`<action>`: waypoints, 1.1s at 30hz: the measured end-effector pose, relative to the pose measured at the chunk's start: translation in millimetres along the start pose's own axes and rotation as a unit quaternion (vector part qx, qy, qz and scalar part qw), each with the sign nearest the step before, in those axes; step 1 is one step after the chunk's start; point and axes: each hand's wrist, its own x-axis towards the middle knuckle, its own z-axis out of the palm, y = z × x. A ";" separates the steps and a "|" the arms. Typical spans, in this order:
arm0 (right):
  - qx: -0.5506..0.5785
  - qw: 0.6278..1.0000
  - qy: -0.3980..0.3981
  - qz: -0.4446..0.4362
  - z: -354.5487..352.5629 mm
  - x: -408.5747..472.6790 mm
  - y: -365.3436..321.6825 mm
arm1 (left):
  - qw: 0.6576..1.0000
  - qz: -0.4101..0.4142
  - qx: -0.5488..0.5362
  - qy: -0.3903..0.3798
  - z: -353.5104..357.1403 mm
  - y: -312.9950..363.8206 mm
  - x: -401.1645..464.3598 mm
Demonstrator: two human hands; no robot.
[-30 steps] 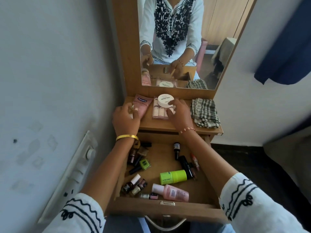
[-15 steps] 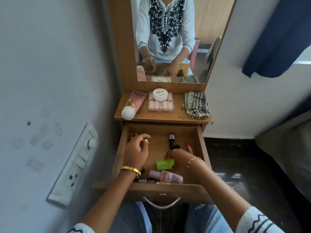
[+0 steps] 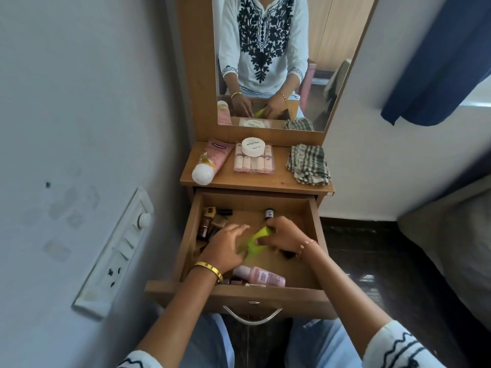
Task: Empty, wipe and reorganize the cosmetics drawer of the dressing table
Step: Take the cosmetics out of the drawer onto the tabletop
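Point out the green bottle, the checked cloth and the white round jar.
green bottle [image 3: 259,236], head view, bare middle between the hands
checked cloth [image 3: 309,163], head view, centre of folds
white round jar [image 3: 252,146], head view, lid top

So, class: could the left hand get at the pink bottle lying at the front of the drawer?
Probably yes. The pink bottle lies uncovered just beside the left hand, which looks free; nothing sits on it.

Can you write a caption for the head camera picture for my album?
Right hand grips green bottle in open drawer, left hand beside.
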 end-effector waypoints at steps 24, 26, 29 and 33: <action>-0.269 0.950 -0.157 0.009 48.9 -10.1 -2.4 | 0.954 -0.194 -0.205 0.101 -10.9 -3.7 1.6; -0.264 0.952 -0.153 0.004 47.7 -9.1 0.0 | 0.955 -0.199 -0.199 0.098 -11.6 -3.2 1.0; -0.195 0.974 -0.119 -0.003 40.0 -7.5 2.5 | 0.953 -0.200 -0.201 0.104 -13.5 1.4 -1.0; -0.061 0.996 -0.056 0.013 25.6 -8.3 0.7 | 0.946 -0.202 -0.214 0.138 -19.9 6.1 -3.8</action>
